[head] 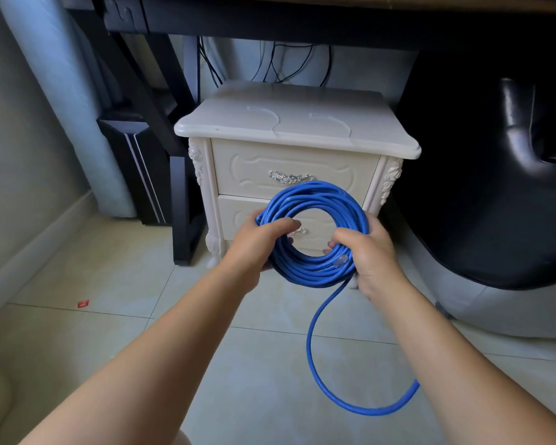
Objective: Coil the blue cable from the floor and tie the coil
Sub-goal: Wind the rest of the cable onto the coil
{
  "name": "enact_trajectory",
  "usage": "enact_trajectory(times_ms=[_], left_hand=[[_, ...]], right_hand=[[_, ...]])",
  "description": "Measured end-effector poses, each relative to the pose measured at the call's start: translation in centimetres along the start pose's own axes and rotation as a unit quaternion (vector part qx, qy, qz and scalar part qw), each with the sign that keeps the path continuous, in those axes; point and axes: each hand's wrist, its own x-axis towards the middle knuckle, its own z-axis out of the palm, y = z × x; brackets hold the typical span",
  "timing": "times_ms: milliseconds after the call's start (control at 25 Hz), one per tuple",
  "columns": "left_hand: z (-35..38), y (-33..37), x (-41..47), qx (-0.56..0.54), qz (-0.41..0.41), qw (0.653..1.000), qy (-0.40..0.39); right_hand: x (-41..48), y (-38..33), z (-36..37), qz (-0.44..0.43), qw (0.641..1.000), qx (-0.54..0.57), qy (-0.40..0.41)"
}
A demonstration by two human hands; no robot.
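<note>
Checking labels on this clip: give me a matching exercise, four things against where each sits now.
Things: 1 coil; 2 loose cable tail; 3 red scrap; 4 nightstand.
Places: A lying on the floor, left; B gripped by left hand and right hand; C standing behind the coil; D looping down below the coil.
Pairs: 1-B, 2-D, 3-A, 4-C.

Arms: left arm [161, 348] and right arm [456, 358] bare, stretched forward.
Left hand [264, 242]: fingers curled round the left side of the blue cable coil [318, 194].
Right hand [366, 252]: grips the coil's lower right side, thumb across its front.
</note>
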Motion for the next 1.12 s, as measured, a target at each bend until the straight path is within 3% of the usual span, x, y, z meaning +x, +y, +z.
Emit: enact_trajectory(times_ms=[80, 200, 320, 400, 520, 680, 840, 960, 1120], left_hand=[[-0.7, 0.7, 0.2, 0.088, 0.072, 0.993, -0.019], [-1.1, 1.3, -0.1, 0.273, 0.190, 0.941, -0.064], [-0.9, 1.2, -0.6, 0.382, 0.223, 0.889, -0.118], [-0.8, 1.0, -0.7, 0.405, 0.226, 0.878, -0.123], [-0.6, 1.0, -0.7, 0.380, 0.224, 0.892, -0.095], [-0.2, 0.9, -0.8, 0.258, 0.223, 0.937, -0.078], [0.2, 1.3, -0.8, 0.158, 0.193, 0.968, -0.037], [0.4, 1.4, -0.6, 0.109, 0.158, 0.981, -0.009], [0.5, 1.4, -0.6, 0.024, 0.114, 0.993, 0.027]], right_hand=[[0.0, -0.6, -0.3, -0.031, 0.998, -0.052, -0.017], [-0.6, -1.2, -0.5, -0.096, 0.971, -0.207, -0.065], [-1.4, -0.8, 0.1, -0.138, 0.931, -0.314, -0.126], [-1.7, -0.6, 0.2, -0.148, 0.924, -0.327, -0.132], [-1.8, -0.9, 0.3, -0.166, 0.926, -0.318, -0.122], [-1.7, -1.8, 0.3, -0.171, 0.937, -0.291, -0.093], [-1.2, -1.9, -0.3, -0.133, 0.969, -0.182, -0.099], [-1.2, -1.2, -0.3, -0.105, 0.984, -0.102, -0.103], [-1.4, -0.3, 0.1, -0.108, 0.987, -0.095, -0.077]])
